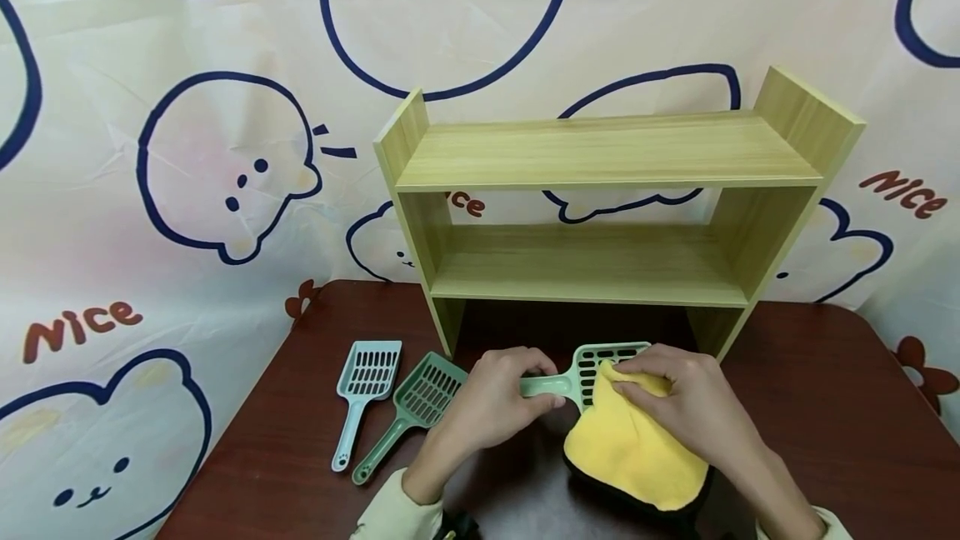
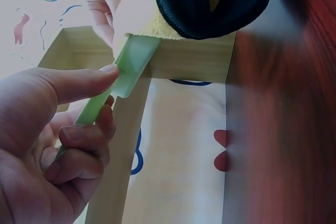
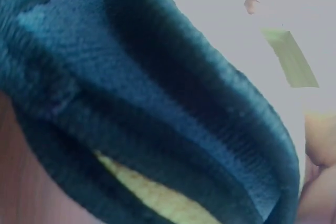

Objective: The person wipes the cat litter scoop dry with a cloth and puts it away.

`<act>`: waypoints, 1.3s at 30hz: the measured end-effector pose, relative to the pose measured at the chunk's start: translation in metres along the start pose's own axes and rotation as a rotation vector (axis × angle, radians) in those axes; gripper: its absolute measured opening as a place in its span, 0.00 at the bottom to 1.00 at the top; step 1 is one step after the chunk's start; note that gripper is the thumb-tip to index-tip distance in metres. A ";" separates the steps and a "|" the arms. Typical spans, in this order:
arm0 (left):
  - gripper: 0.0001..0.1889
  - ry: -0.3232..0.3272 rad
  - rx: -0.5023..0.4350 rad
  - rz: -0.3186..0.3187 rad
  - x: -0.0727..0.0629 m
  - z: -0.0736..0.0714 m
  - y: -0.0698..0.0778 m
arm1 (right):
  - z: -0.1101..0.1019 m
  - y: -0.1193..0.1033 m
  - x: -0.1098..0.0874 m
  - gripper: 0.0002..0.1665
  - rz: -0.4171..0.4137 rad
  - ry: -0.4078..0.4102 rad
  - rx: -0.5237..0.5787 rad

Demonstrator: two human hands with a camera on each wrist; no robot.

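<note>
My left hand (image 1: 495, 402) grips the handle of a light green slotted litter scoop (image 1: 581, 373), holding it level over the table. The thumb lies along the handle in the left wrist view, and the scoop's side (image 2: 137, 61) slants up under the cloth. In my right hand (image 1: 690, 394) a yellow cloth (image 1: 633, 452) with a dark edge is pinched against the scoop's slotted head. The cloth covers part of the head and drapes down towards me. Its dark side (image 3: 173, 93) hangs in folds that fill most of the right wrist view.
A light blue slotted scoop (image 1: 369, 372) and a darker green one (image 1: 427, 390) lie side by side on the dark red-brown table (image 1: 270, 457), left of my left hand. A two-tier wooden shelf (image 1: 592, 265) stands behind the hands, before a cartoon-printed backdrop (image 1: 225, 307).
</note>
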State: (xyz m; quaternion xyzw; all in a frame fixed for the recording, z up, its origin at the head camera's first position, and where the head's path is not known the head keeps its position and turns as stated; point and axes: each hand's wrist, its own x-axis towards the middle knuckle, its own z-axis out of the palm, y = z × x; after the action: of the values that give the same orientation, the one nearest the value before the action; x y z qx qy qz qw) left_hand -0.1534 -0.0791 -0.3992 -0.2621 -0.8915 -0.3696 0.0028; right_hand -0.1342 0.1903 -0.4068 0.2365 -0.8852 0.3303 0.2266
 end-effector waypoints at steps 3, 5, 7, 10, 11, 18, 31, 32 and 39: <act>0.10 0.006 0.002 0.000 -0.001 -0.003 0.000 | -0.003 0.001 0.001 0.16 0.009 0.012 -0.009; 0.10 0.011 0.002 -0.002 -0.001 -0.004 0.000 | -0.004 0.002 0.001 0.16 0.008 0.023 -0.017; 0.10 0.014 -0.003 -0.006 -0.002 -0.006 -0.001 | -0.005 0.002 0.002 0.16 0.006 0.033 -0.024; 0.10 0.018 -0.011 -0.009 -0.002 -0.008 -0.002 | -0.008 0.003 0.002 0.17 0.006 0.044 -0.035; 0.10 0.021 -0.013 -0.007 -0.002 -0.008 -0.002 | -0.009 0.004 0.002 0.17 0.008 0.045 -0.039; 0.09 0.045 -0.012 0.015 -0.002 -0.013 -0.005 | -0.017 0.007 0.004 0.18 0.008 0.065 -0.045; 0.07 0.073 -0.015 0.001 -0.004 -0.023 -0.011 | -0.032 0.007 0.005 0.20 0.019 0.138 -0.066; 0.07 0.079 -0.015 0.003 -0.004 -0.024 -0.012 | -0.033 0.007 0.005 0.20 0.022 0.147 -0.063; 0.08 0.119 -0.003 -0.007 -0.005 -0.035 -0.016 | -0.039 0.009 0.005 0.20 0.043 0.188 -0.071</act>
State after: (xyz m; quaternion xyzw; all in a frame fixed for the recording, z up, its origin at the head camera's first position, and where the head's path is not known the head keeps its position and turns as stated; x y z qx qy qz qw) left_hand -0.1633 -0.1135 -0.3854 -0.2364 -0.8902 -0.3858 0.0541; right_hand -0.1339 0.2223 -0.3814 0.1773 -0.8760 0.3241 0.3101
